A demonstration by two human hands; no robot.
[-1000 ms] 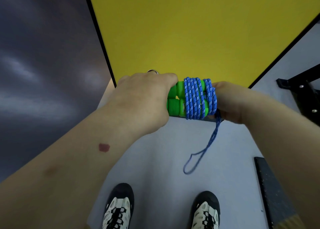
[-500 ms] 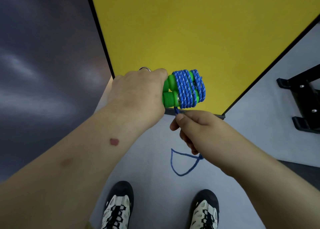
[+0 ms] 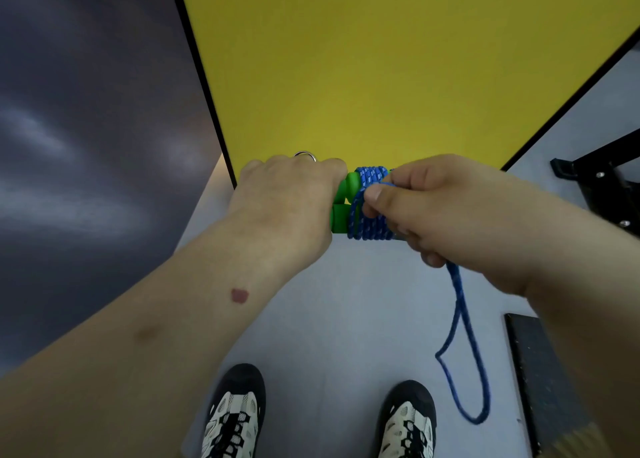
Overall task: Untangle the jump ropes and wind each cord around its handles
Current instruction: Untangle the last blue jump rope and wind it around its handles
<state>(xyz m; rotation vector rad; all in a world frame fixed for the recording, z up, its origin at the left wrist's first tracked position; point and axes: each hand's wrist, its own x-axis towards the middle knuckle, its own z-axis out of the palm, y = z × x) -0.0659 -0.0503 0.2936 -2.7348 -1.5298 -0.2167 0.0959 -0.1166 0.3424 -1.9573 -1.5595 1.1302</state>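
Left hand [image 3: 287, 201] grips the handles [image 3: 341, 203] steady; right hand [image 3: 429, 208] pinches the cord [image 3: 369, 215], keeping wraps tight.

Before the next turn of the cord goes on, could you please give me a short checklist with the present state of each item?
1. Green handles held side by side by the left hand: ok.
2. Right hand pinches the blue cord at the wraps: ok.
3. Wraps lie close, side by side on the handles: ok.
4. All cord wound: not ok, a loose loop hangs below the right hand.
5. Hanging loop free of knots: ok as far as it shows.
6. Loop clear of the shoes: cannot tell.
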